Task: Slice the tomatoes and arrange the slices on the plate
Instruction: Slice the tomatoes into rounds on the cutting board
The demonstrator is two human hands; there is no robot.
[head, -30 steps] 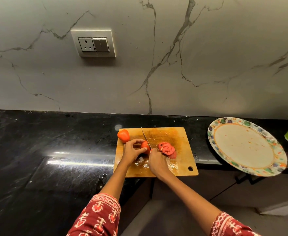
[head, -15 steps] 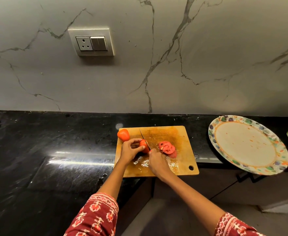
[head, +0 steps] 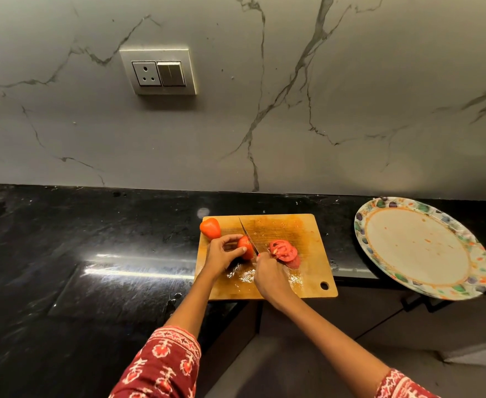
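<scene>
Tomato [head: 245,247] under the blade, mid-board on the wooden cutting board [head: 307,234], with the left hand [head: 221,255] curled over it, thumb and fingertips pinching it steady. Right hand [head: 269,278] is wrapped around the knife [head: 247,235] handle, blade angled away toward the wall and resting against the tomato's cut side. Just right of the knife lies a small fanned pile of slices [head: 285,250], flat on the board. A whole tomato [head: 210,228] sits at the board's far left corner, apart from the hands. Juice and seeds glisten on the near part of the board. Off to the right, the patterned plate [head: 477,271] sits on the black counter [head: 92,239], holding no slices yet.
</scene>
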